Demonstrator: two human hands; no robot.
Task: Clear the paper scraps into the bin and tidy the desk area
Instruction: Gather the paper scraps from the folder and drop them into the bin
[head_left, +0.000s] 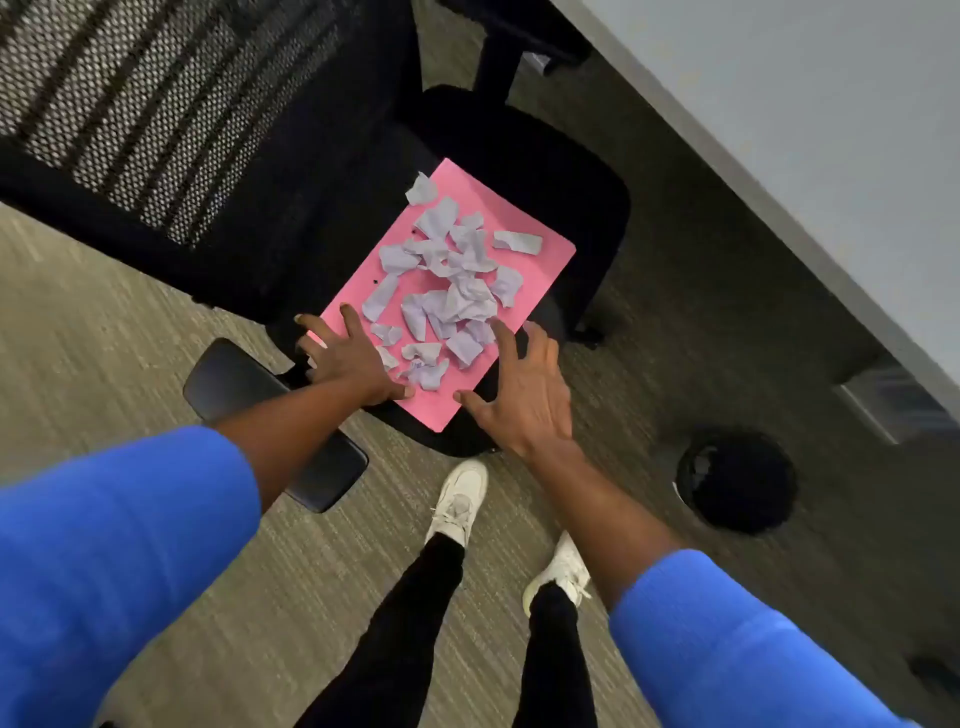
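A pink folder (540, 254) lies flat on the black seat of an office chair (587, 187). Several crumpled white paper scraps (457, 280) are heaped on it. My left hand (353, 358) rests spread on the folder's near left corner, fingers apart, touching the pink sheet beside the scraps. My right hand (524, 384) hovers at the folder's near right edge, fingers spread, one fingertip by the nearest scraps. Neither hand holds anything. A round black bin (737, 480) stands on the carpet to the right of the chair.
The chair's mesh back (156, 104) fills the upper left, and its near armrest (275, 421) lies under my left forearm. A grey desk edge (779, 171) runs diagonally at the right. My two white shoes (460, 499) stand on the carpet below the chair.
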